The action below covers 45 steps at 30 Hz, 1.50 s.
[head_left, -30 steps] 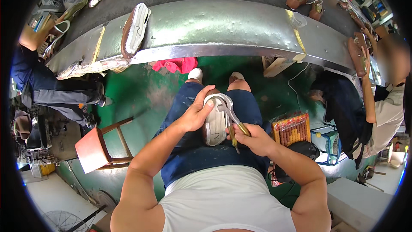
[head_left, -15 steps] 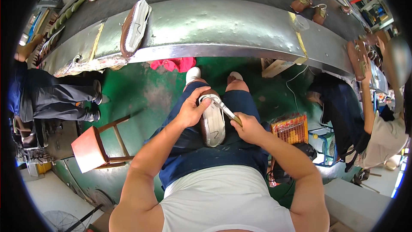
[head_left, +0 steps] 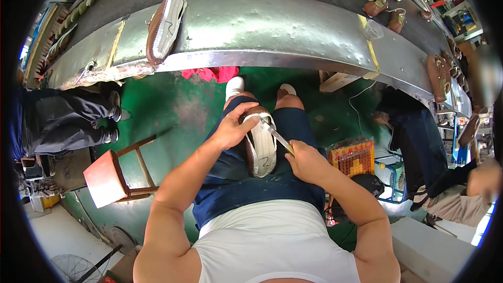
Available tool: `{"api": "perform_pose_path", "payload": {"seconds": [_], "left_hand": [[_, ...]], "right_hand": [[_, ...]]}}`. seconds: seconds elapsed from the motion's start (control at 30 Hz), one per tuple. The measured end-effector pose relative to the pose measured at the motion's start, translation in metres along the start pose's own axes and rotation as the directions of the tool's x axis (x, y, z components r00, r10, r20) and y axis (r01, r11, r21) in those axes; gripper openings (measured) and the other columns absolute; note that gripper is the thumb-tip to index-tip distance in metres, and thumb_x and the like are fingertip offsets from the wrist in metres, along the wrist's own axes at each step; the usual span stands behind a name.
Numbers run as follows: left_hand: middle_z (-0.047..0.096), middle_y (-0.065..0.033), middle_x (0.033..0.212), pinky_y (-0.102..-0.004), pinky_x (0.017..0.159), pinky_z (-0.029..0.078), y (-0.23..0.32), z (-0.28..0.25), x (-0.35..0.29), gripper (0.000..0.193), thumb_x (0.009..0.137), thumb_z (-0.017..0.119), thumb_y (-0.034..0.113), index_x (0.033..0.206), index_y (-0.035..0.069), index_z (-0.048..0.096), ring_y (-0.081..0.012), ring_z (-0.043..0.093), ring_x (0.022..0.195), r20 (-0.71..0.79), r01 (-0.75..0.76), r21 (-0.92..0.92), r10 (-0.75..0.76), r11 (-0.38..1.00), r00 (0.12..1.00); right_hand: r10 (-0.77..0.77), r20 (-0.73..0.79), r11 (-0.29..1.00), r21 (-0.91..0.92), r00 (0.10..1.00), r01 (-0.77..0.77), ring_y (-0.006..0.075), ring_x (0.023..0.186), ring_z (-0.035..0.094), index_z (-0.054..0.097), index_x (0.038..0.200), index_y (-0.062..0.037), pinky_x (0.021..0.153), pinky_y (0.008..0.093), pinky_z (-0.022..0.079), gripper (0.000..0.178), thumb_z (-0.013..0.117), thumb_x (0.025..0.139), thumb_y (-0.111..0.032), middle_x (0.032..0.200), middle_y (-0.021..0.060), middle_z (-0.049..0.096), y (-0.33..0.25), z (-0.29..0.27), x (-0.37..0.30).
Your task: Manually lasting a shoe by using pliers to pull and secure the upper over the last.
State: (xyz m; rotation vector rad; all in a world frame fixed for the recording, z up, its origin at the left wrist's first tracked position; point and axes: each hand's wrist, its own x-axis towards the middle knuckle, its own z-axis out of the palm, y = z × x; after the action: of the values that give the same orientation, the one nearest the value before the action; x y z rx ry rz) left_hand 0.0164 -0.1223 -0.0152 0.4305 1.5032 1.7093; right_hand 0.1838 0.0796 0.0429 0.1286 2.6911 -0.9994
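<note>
A brown shoe [head_left: 262,141] lies sole up across my lap, toe away from me. Its sole is white with a dark hand-drawn mark. My left hand [head_left: 233,128] is wrapped round the far left end, thumb on the sole. My right hand [head_left: 304,161] grips a slim tool with a silvery metal shaft and tan handle [head_left: 281,140]. Its tip meets the far right edge of the sole, near my left thumb. What kind of tool it is cannot be made out.
Ahead runs a metal-edged workbench [head_left: 230,26] with a similar shoe [head_left: 166,29] on its rim and brown shoes [head_left: 438,77] at right. A reddish stool [head_left: 107,178] stands left, a beaded seat mat [head_left: 352,158] right. Other people sit at both sides; a fan [head_left: 73,267] is lower left.
The tool's tip has shifted a little on the far end of the sole and its shaft now looks straighter. Both hands keep their hold. The person at right has moved their arms.
</note>
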Motion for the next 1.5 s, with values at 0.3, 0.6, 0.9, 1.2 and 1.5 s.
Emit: {"api": "perform_pose_path", "payload": {"seconds": [0.3, 0.6, 0.9, 1.2, 1.5], "left_hand": [[0.062, -0.0065, 0.125, -0.0306, 0.101, 0.045, 0.000, -0.002, 0.007, 0.048, 0.093, 0.065, 0.008, 0.139, 0.003, 0.051, -0.0156, 0.056, 0.115, -0.079, 0.043, 0.069, -0.037, 0.997, 0.996], [0.056, -0.0117, 0.134, -0.0325, 0.102, 0.045, -0.009, -0.003, 0.000, 0.067, 0.090, 0.065, 0.010, 0.148, -0.002, 0.034, -0.0187, 0.055, 0.120, -0.013, 0.026, 0.104, -0.025, 0.994, 1.000], [0.050, -0.0233, 0.137, -0.0414, 0.109, 0.036, -0.037, 0.032, -0.041, 0.056, 0.101, 0.052, 0.031, 0.145, -0.002, 0.038, -0.0345, 0.045, 0.131, -0.038, -0.174, 0.521, 0.227, 0.836, 0.973], [0.054, -0.0062, 0.067, -0.0418, 0.058, 0.046, -0.043, 0.023, 0.022, 0.035, 0.104, 0.044, 0.035, 0.094, 0.003, 0.055, -0.0234, 0.055, 0.061, -0.509, -0.077, 0.360, 0.265, 0.930, 0.819], [0.046, -0.0305, 0.141, -0.0394, 0.109, 0.039, -0.003, 0.061, -0.031, 0.082, 0.093, 0.056, 0.054, 0.147, -0.003, 0.034, -0.0375, 0.047, 0.133, 0.077, 0.013, 0.591, -0.073, 0.807, 0.994]], "right_hand": [[-0.005, -0.153, 0.849, 0.521, 0.988, 0.085, 0.0251, 0.067, 0.065, 0.058, 0.109, 0.0036, 0.068, 0.0382, 0.052, 0.025, 0.054, 0.098, -0.018, 0.081, 0.0140, 0.067, -0.025, -0.025, 0.008], [0.134, -0.095, 0.877, 0.475, 0.986, -0.074, 0.0216, 0.077, 0.067, 0.059, 0.103, 0.0021, 0.072, 0.0358, 0.052, 0.050, 0.069, 0.089, -0.045, 0.083, 0.0136, 0.068, 0.012, -0.006, 0.023], [-0.005, 0.045, 0.567, 0.823, 0.999, -0.034, 0.0143, 0.103, 0.061, 0.054, 0.129, 0.0008, 0.090, 0.0310, 0.049, 0.040, 0.065, 0.092, -0.011, 0.115, 0.0065, 0.065, 0.059, 0.037, 0.041], [-0.095, 0.239, 0.512, 0.844, 0.966, -0.159, 0.0149, 0.106, 0.060, 0.056, 0.127, -0.0013, 0.096, 0.0314, 0.047, 0.047, 0.068, 0.082, 0.002, 0.116, 0.0042, 0.064, 0.060, 0.012, 0.019], [0.226, 0.148, 0.455, 0.858, 0.963, -0.238, 0.0140, 0.083, 0.064, 0.059, 0.117, -0.0016, 0.069, 0.0285, 0.055, 0.034, 0.064, 0.083, 0.001, 0.101, 0.0059, 0.066, 0.043, 0.015, 0.013]]}}
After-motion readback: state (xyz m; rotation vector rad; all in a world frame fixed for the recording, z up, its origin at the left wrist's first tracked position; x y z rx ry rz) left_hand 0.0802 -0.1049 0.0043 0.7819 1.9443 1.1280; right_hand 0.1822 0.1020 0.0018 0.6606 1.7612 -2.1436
